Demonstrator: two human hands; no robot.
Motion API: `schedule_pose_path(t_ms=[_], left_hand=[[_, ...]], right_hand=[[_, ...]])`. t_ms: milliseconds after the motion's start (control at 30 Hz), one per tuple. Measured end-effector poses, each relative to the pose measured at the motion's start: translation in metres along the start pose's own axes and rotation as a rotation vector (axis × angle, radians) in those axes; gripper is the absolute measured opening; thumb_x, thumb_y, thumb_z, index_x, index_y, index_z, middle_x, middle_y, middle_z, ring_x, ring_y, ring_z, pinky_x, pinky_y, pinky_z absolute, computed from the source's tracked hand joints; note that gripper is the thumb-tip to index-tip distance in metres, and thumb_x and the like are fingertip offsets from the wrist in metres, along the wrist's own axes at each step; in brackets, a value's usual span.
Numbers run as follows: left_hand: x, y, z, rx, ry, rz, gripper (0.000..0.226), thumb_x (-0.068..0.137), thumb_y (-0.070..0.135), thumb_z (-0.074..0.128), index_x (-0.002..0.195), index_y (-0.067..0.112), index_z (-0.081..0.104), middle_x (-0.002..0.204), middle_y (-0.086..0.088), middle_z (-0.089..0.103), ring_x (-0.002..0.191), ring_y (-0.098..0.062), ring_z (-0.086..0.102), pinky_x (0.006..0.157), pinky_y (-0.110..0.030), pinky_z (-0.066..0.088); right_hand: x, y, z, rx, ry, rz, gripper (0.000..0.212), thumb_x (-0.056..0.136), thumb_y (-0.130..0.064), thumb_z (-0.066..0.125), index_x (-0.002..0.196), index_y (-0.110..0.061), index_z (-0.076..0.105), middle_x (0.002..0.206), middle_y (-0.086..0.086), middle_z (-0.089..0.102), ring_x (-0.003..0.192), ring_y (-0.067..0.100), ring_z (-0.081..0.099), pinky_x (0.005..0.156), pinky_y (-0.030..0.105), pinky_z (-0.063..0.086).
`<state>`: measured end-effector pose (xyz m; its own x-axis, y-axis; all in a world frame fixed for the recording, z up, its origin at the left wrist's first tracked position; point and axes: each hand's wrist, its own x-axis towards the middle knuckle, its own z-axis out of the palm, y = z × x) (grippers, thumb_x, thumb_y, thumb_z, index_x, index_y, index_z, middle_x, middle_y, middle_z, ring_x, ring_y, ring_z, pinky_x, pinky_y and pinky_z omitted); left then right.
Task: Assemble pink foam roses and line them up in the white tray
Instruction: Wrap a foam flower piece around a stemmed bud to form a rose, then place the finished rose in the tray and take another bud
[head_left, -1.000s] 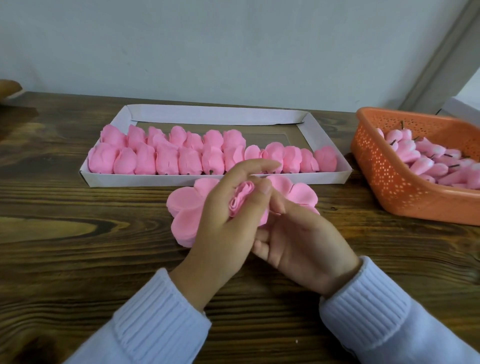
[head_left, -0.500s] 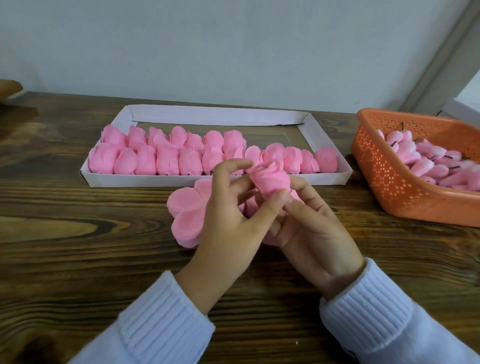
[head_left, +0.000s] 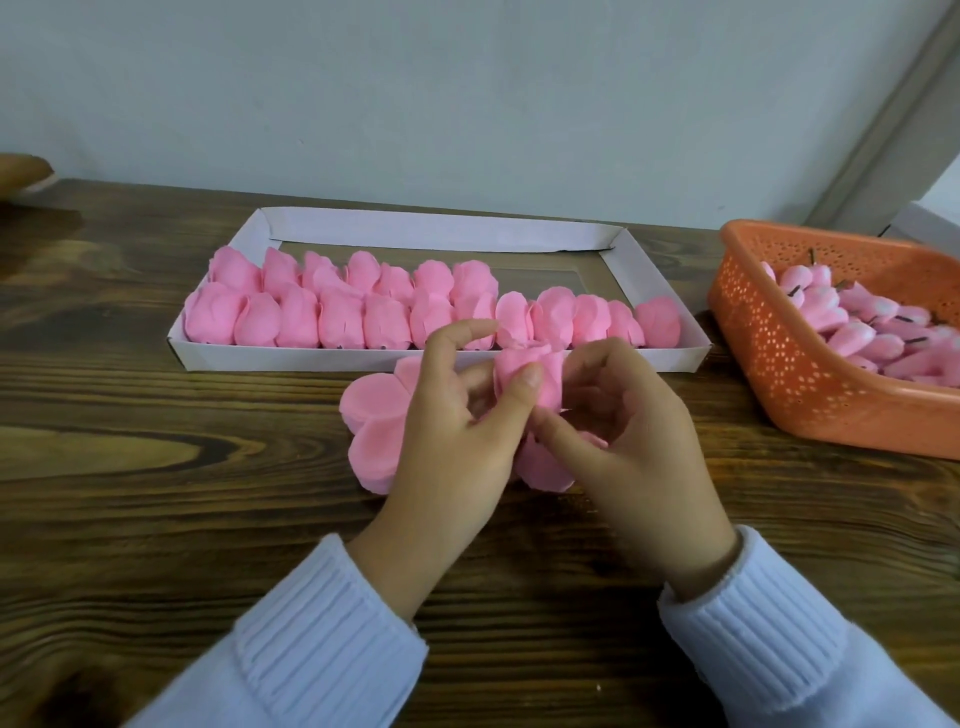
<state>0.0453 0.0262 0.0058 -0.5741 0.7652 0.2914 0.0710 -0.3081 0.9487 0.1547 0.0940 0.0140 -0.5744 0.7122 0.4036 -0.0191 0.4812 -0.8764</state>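
A pink foam rose (head_left: 545, 374) is held just above the table, in front of the white tray (head_left: 436, 358). My left hand (head_left: 457, 441) pinches the rose with thumb and fingers from the left. My right hand (head_left: 634, 441) curls round it from the right and below. Under my hands lies a stack of flat pink foam petal sheets (head_left: 374, 415). Two rows of finished pink roses (head_left: 343, 312) fill the tray's front and left part; the back right of the tray is bare.
An orange perforated basket (head_left: 800, 384) with several pink rose buds on dark stems (head_left: 862, 322) stands at the right. The dark wooden table (head_left: 156, 493) runs back to a pale wall. A brown object (head_left: 21, 171) shows at the far left edge.
The petals have been wrapped up round the bud into a closed rose. My right hand rose from under the sheet to cup the rose's right side; both hands lifted slightly.
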Motion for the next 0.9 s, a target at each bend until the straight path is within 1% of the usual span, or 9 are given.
schedule_pose_path(t_ms=[100, 167, 267, 367, 533, 633, 700, 767, 900], left_hand=[[0.000, 0.000, 0.001, 0.018, 0.009, 0.005, 0.025, 0.091, 0.020, 0.059, 0.110, 0.034, 0.049, 0.065, 0.005, 0.066, 0.064, -0.009, 0.059, 0.063, -0.027, 0.052], [-0.001, 0.001, 0.002, 0.009, 0.037, 0.053, 0.028, 0.087, 0.032, 0.054, 0.114, 0.031, 0.046, 0.063, 0.010, 0.060, 0.064, -0.001, 0.057, 0.065, -0.018, 0.050], [-0.002, 0.003, 0.002, 0.037, 0.084, 0.100, 0.039, 0.085, 0.036, 0.048, 0.122, 0.028, 0.037, 0.092, 0.014, 0.064, 0.086, 0.009, 0.060, 0.077, -0.006, 0.042], [-0.001, -0.002, -0.001, 0.144, 0.108, 0.100, 0.037, 0.094, 0.024, 0.051, 0.127, 0.026, 0.033, 0.106, 0.013, 0.061, 0.098, 0.015, 0.055, 0.082, -0.001, 0.037], [-0.002, -0.008, -0.002, 0.447, 0.027, 0.168, 0.057, 0.094, 0.035, 0.052, 0.142, 0.020, 0.025, 0.125, 0.007, 0.052, 0.112, 0.005, 0.048, 0.092, 0.001, 0.030], [-0.001, -0.008, -0.004, 0.574, -0.007, 0.209, 0.059, 0.094, 0.039, 0.050, 0.143, 0.016, 0.027, 0.119, 0.007, 0.050, 0.109, -0.001, 0.046, 0.092, 0.001, 0.029], [0.000, -0.009, -0.004, 0.608, -0.025, 0.202, 0.058, 0.092, 0.035, 0.052, 0.142, 0.016, 0.030, 0.111, 0.014, 0.049, 0.104, 0.002, 0.045, 0.089, -0.003, 0.034], [0.001, -0.010, -0.004, 0.627, -0.042, 0.182, 0.060, 0.088, 0.034, 0.053, 0.141, 0.017, 0.031, 0.105, 0.022, 0.047, 0.103, 0.003, 0.045, 0.086, -0.010, 0.038], [0.000, -0.013, -0.004, 0.640, -0.048, 0.167, 0.061, 0.084, 0.035, 0.053, 0.140, 0.023, 0.030, 0.108, 0.018, 0.049, 0.104, 0.001, 0.046, 0.085, -0.012, 0.038]], right_hand=[[0.004, -0.008, -0.002, -0.095, -0.022, 0.002, 0.019, 0.077, -0.009, 0.075, 0.084, -0.011, 0.058, 0.074, 0.004, 0.066, 0.069, 0.017, 0.066, 0.065, 0.021, 0.053], [0.014, -0.012, -0.011, -0.044, -0.078, 0.075, 0.020, 0.077, -0.008, 0.077, 0.082, -0.009, 0.057, 0.072, 0.010, 0.067, 0.065, 0.021, 0.065, 0.062, 0.022, 0.052], [0.047, -0.015, -0.023, 0.083, -0.038, 0.213, 0.025, 0.075, -0.009, 0.077, 0.089, -0.009, 0.056, 0.075, 0.019, 0.065, 0.064, 0.018, 0.064, 0.060, 0.025, 0.051], [0.095, -0.002, -0.030, 0.198, 0.094, 0.262, 0.035, 0.078, -0.005, 0.068, 0.106, -0.020, 0.053, 0.066, 0.004, 0.065, 0.061, 0.015, 0.066, 0.064, 0.027, 0.055], [0.163, 0.031, -0.031, -0.144, -0.043, 0.332, 0.040, 0.085, -0.004, 0.054, 0.114, -0.031, 0.058, 0.109, 0.010, 0.065, 0.078, 0.020, 0.071, 0.075, 0.033, 0.059], [0.179, 0.041, -0.023, -0.391, -0.090, 0.337, 0.043, 0.085, -0.008, 0.057, 0.125, -0.025, 0.055, 0.112, 0.007, 0.063, 0.084, 0.018, 0.068, 0.077, 0.028, 0.059], [0.182, 0.044, -0.017, -0.498, -0.093, 0.301, 0.045, 0.086, -0.012, 0.057, 0.130, -0.022, 0.052, 0.106, 0.005, 0.058, 0.071, 0.009, 0.059, 0.054, 0.004, 0.046], [0.184, 0.048, -0.011, -0.584, -0.106, 0.276, 0.043, 0.088, -0.016, 0.055, 0.130, -0.023, 0.052, 0.099, 0.002, 0.054, 0.064, 0.002, 0.048, 0.038, 0.005, 0.034], [0.189, 0.058, 0.002, -0.581, -0.109, 0.259, 0.043, 0.086, -0.017, 0.058, 0.129, -0.022, 0.053, 0.107, -0.001, 0.053, 0.074, 0.007, 0.054, 0.058, 0.018, 0.038]])
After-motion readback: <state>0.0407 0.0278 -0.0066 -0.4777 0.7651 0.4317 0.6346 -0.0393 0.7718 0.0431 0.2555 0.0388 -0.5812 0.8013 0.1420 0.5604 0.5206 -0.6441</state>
